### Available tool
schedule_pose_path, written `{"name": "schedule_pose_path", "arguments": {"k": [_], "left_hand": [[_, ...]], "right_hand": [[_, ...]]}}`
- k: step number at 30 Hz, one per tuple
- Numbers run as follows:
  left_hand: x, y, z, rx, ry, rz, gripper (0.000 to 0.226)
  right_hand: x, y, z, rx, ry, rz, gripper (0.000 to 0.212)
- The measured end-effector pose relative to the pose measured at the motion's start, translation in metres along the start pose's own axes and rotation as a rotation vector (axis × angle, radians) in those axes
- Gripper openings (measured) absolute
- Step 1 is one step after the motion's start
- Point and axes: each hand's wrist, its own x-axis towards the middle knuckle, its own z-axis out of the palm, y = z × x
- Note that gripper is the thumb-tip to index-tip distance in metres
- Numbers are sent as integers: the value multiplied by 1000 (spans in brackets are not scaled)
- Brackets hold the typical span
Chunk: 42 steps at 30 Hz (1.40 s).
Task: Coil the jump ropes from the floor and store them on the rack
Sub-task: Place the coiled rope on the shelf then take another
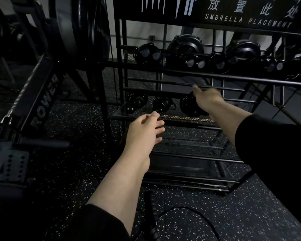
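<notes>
My right hand (208, 100) reaches into the black wire rack (189, 119), onto its middle mesh shelf. It lies over a coiled jump rope (189, 106), a dark bundle of thin black cord wound into tight loops. My thumb sticks out to the left; the fingers are hidden behind the back of the hand, so I cannot tell whether they clamp the coil or only rest on it.

My left hand (146, 131) hovers in front of the same shelf, fingers (159, 128) apart and relaxed, holding nothing. Just beyond those fingertips sits a second coiled rope (162, 105), black and glossy, with a rounded handle end showing. Farther left of it lies a third coil (136, 101) with two knob-like handle ends.

On the shelf above my right hand a row of similar black coils (198, 60) lines up, their pale round handle caps facing me.

Below my left forearm, on the speckled rubber floor (250, 214), one jump rope (153, 211) lies uncoiled: a ribbed black handle and a thin cord curving off to the right.
</notes>
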Motion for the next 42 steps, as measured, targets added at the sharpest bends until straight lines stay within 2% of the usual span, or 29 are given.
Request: {"name": "schedule_pose_path", "arguments": {"k": [3, 7, 9, 11, 14, 16, 19, 21, 24, 26, 29, 31, 34, 40, 42], "left_hand": [[-1, 0, -1, 7, -2, -13, 25], [-6, -2, 1, 27, -30, -42, 28], [-8, -8, 6, 60, -48, -85, 30], [-12, -17, 15, 128, -70, -158, 38], [-21, -34, 27, 187, -99, -251, 62], [-27, -48, 28, 225, -135, -282, 64], [-36, -71, 18, 347, -197, -302, 51], [-40, -88, 5, 451, -263, -322, 35], [-42, -115, -19, 588, -318, -406, 43], [-44, -127, -35, 685, -326, -438, 48], [-43, -136, -50, 798, -301, -426, 43], [-42, -139, -56, 803, -284, -411, 40], [-40, -145, -62, 810, -276, -406, 30], [-37, -162, -70, 835, -291, -402, 24], [-35, -166, -70, 835, -293, -393, 20]], "right_hand": [[-9, 10, 1, 84, 114, -19, 54], [-41, 45, 3, 151, 370, -341, 39], [-73, 54, 9, 250, 357, -464, 33], [-107, 61, 20, 358, 278, -548, 27], [-150, 75, 41, 403, 74, -570, 24], [-170, 95, 53, 423, -44, -525, 26], [-187, 136, 71, 408, -52, -445, 26], [-194, 165, 88, 323, -112, -373, 22], [-205, 209, 119, 114, -307, -289, 18], [-213, 236, 141, -46, -470, -248, 26], [-225, 269, 174, -239, -757, -206, 27], [-231, 289, 196, -340, -878, -169, 27], [-243, 320, 229, -379, -973, -70, 34], [-261, 332, 260, -588, -1144, -79, 47], [-266, 338, 267, -628, -1144, -65, 46]]}}
